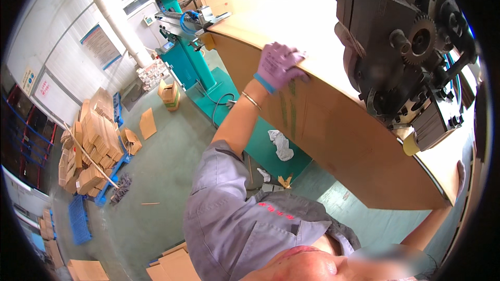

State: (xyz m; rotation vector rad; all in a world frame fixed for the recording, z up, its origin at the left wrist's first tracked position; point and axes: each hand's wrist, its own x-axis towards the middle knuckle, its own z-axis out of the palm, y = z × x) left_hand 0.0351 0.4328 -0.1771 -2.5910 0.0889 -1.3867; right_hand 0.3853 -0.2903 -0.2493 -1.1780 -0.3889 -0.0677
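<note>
A large brown cardboard carton (pixel 338 135) stretches across the machine in front of me, its long side panel facing me and green print on it. My left hand (pixel 281 66), in a purple glove with a blue cuff, grips the panel's upper edge, fingers over the top. At the carton's near right end, my right hand (pixel 461 178) holds the corner; its palm is hidden and only gloved fingers and the wrist show. Between the hands, above the carton's edge, hangs a dark machine head (pixel 403 47) with gears and a yellow roller (pixel 411 144).
A green machine frame (pixel 190 70) with a metal guide (pixel 213 19) stands at the far left end of the carton. White crumpled paper (pixel 281 144) lies on its green base. Stacked flattened cartons (pixel 94 145), blue pallets (pixel 79 219), a mop (pixel 121 188) and an open box (pixel 169 94) occupy the floor at left.
</note>
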